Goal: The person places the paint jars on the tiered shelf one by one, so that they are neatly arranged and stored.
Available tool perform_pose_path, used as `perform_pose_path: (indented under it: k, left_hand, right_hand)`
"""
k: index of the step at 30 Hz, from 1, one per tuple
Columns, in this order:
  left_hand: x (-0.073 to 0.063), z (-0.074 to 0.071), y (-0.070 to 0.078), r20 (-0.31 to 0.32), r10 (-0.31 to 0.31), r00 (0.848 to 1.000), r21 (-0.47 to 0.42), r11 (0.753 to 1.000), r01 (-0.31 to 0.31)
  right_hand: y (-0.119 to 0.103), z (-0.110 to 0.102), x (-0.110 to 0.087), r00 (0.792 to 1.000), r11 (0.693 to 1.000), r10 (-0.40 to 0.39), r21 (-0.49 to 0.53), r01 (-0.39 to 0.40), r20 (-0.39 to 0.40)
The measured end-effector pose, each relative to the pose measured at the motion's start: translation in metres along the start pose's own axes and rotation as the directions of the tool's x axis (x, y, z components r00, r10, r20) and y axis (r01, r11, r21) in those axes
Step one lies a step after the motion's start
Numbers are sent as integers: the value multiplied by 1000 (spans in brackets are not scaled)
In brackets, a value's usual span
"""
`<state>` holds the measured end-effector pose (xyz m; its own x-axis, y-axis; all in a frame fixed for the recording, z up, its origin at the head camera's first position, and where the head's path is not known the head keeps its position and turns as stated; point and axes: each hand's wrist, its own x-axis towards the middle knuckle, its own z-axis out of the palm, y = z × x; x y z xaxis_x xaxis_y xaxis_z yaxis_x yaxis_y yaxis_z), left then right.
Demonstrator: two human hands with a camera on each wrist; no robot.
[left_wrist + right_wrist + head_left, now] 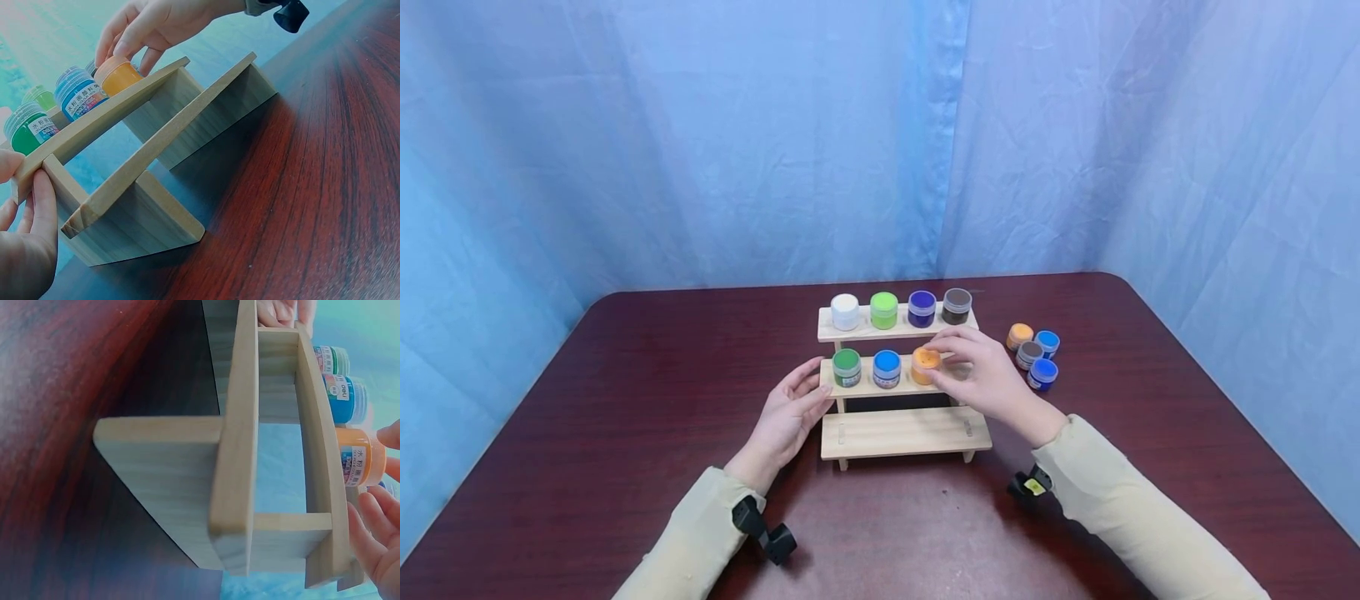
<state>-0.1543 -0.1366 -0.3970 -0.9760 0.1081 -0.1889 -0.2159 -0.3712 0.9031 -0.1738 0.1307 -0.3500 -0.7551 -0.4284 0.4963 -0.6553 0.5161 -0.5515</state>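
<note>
A three-tier wooden display rack (898,435) stands on the table. My left hand (786,421) grips the left end of its middle shelf, thumb and fingers on either side of the board in the left wrist view. On that shelf stand a green paint jar (847,368), a blue paint jar (887,369) and an orange paint jar (922,373). My right hand (981,372) pinches the orange jar near its lid; in the right wrist view this jar (353,456) appears upright against the shelf. White (845,312), light green (883,311), purple (922,309) and brown (957,307) jars line the top shelf.
To the right of the rack, several more jars cluster on the dark red table (662,400): an orange one (1019,335), a brown one (1029,356) and blue ones (1042,375). The lowest shelf shows bare wood. Light blue curtains (805,150) hang behind and at both sides.
</note>
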Motion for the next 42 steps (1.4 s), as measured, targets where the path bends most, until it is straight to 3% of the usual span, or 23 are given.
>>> perform_pose_path:
  k: [19,42]
  left_hand:
    - [1,0,0,2,-3,1000,-7,1000,3]
    - [-2,-2,2,-1,-7,1000,-14,1000,7]
  right_hand:
    - [9,-19,-19,998,991,-37,-130,32,-43]
    - [31,-32,-43,994,977,-19,-215,-6,-112]
